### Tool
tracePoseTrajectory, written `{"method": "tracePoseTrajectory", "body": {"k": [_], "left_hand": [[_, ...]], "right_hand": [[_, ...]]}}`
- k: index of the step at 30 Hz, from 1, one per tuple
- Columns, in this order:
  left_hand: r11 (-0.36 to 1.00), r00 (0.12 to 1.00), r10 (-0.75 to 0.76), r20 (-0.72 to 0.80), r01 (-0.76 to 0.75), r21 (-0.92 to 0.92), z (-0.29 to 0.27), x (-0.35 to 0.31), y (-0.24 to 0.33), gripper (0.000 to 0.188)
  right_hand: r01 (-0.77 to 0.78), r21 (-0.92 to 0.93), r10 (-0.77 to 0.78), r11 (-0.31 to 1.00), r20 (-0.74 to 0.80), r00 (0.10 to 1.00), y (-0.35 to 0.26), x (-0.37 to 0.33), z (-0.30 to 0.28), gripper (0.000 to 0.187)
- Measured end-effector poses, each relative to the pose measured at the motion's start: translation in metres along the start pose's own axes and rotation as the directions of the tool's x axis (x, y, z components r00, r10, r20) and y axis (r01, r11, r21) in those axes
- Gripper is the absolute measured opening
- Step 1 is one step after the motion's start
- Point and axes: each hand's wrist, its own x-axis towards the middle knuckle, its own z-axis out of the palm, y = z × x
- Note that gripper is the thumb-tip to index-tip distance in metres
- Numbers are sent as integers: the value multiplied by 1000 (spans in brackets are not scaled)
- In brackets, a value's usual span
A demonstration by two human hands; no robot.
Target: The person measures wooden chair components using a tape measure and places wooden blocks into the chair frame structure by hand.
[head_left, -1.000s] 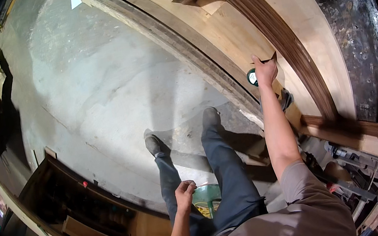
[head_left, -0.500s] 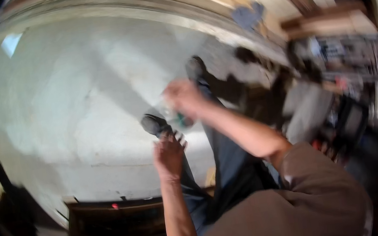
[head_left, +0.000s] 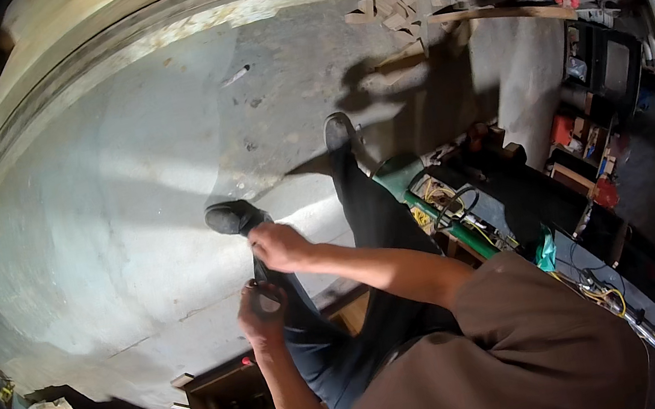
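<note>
My left hand (head_left: 261, 313) is closed in front of my left leg. Its fingers curl round a small dark object with a rounded pale face (head_left: 269, 303), whose kind I cannot make out. Just above and to the right of it is my right hand (head_left: 281, 247), fingers bent inward as in a fist. Whatever the right hand may hold is hidden by its own back and knuckles. The two hands are close together but apart, over the grey trouser leg and near my left shoe (head_left: 230, 216).
Wood offcuts (head_left: 395, 13) lie on the concrete floor (head_left: 127, 195) below a long beam (head_left: 169, 33). At my right, a bench holds a green tube (head_left: 467, 237) and yellow cables (head_left: 430, 196). An open wooden cabinet (head_left: 204, 398) stands at lower left.
The view has turned, bringing the offcuts and green tube into sight. My left hand's spread fingers have closed round the small object. My right hand has come lower, nearer the left; its greenish item no longer shows.
</note>
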Motion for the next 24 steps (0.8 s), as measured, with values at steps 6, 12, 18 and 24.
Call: {"method": "tracePoseTrajectory", "body": {"k": [6, 12, 18, 24], "left_hand": [[960, 986, -83, 145, 40, 276, 95, 21, -50, 29], [506, 946, -113, 305, -209, 837, 182, 100, -38, 19], [363, 898, 51, 438, -425, 829, 234, 181, 25, 14], [372, 872, 172, 458, -488, 789, 258, 233, 57, 16]], "right_hand": [[-475, -155, 401, 866, -352, 846, 195, 26, -114, 24], [-626, 329, 682, 707, -553, 479, 460, 75, -232, 66], [-567, 593, 814, 572, -497, 301, 507, 140, -318, 84], [-685, 387, 733, 618, -598, 324, 602, 168, -339, 68]]}}
